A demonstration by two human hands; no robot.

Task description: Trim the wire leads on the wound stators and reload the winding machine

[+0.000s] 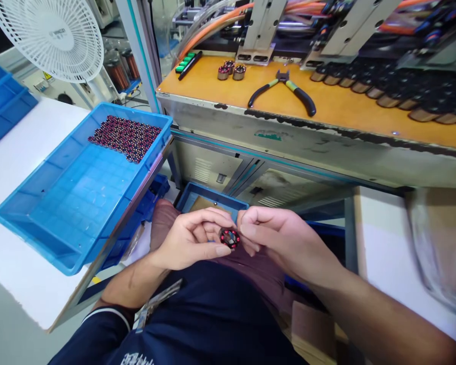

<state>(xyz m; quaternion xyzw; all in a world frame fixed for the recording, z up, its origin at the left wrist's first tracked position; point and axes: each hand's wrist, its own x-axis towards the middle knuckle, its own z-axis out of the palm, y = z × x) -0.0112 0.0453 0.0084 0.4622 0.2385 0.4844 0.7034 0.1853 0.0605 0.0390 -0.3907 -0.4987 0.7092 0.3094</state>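
Left fingers [209, 217] hold 1 red-dotted black ring [233, 246]; right fingers [260, 215] sit beside it.

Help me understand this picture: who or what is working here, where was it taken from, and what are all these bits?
It's a person working with two bare hands. The camera sits on their head, looking forward and down, so you see roughly their own view.

The left hand holds a small ring-shaped part, dark with red spots. The right hand is close against its other side; whether its fingers grip the part is hard to tell.

On the left, a blue tray has many small red-and-dark parts packed at its far end. Ahead, an orange work surface carries open pliers, three small round parts and, to the right, rows of dark-topped parts.
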